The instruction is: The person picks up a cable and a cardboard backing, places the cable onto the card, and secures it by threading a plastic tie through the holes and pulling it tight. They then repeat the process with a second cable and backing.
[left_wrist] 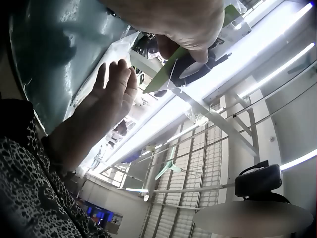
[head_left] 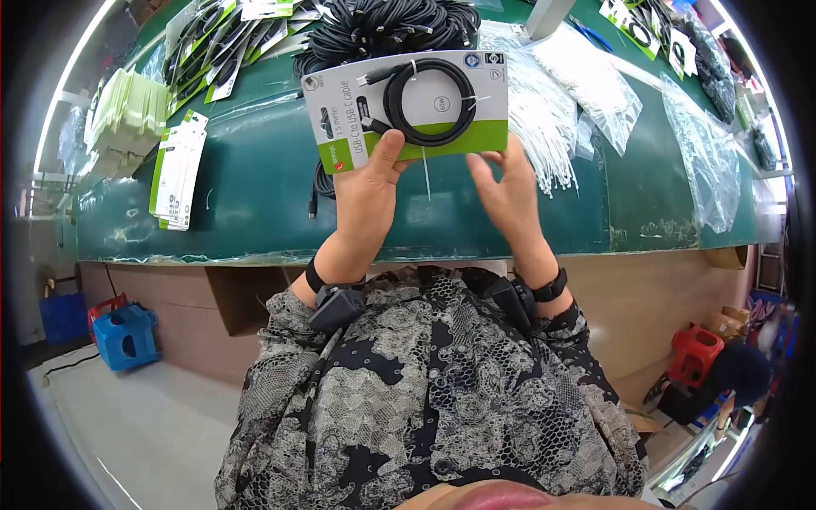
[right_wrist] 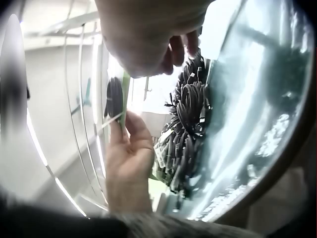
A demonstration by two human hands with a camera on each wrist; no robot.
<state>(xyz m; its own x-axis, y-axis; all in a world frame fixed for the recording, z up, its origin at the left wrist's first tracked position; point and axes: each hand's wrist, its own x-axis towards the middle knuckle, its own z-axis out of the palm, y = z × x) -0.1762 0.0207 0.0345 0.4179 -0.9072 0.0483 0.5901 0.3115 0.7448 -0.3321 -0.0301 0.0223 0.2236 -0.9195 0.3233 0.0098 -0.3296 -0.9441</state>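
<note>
My left hand (head_left: 367, 200) holds a white and green printed card (head_left: 340, 98) upright, thumb on its front lower left and fingers behind. A coiled black USB-C cable (head_left: 394, 106) lies against the card's front, bound by white cable ties (head_left: 427, 174), one tail hanging below the bottom edge. At the card's lower right is my right hand (head_left: 514, 200), thumb and fingers relaxed, the fingertips partly hidden behind the card. From the left wrist, the right hand (left_wrist: 111, 94) shows loosely bent fingers beside the card (left_wrist: 161, 77), not gripping it.
Behind the card lies a heap of black cables (head_left: 391, 30) on the green table (head_left: 255, 195). White cable ties (head_left: 544, 127) spread at right, near plastic bags (head_left: 701, 161). Stacked cards (head_left: 127, 110) and loose cards (head_left: 180, 170) lie left, below packed cables (head_left: 223, 55).
</note>
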